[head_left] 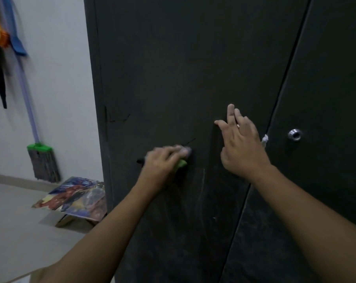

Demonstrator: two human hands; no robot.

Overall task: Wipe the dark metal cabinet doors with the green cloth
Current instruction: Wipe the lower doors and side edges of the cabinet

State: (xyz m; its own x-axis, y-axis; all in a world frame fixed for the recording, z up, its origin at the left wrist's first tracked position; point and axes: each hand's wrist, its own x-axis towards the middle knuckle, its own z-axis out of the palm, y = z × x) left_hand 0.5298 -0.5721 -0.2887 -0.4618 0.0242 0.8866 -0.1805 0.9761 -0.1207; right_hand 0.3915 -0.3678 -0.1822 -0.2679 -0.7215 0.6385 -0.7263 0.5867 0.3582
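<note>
Pressing on the left cabinet door (173, 78), the green cloth (182, 163) is held bunched under the curled fingers of the left hand (162, 160), well left of the door seam (282, 86). The right hand (240, 144) is laid flat just left of the seam, fingers spread and holding nothing. Beyond the seam, the right cabinet door (332, 78) lies nearer that empty hand.

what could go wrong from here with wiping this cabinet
The green cloth is bunched under the left hand, so bare fingers may smear the left door and miss the pale streaks below.
The right hand rests beside the door seam; a shifting door might pinch it.
The dented left edge could snag the cloth.
</note>
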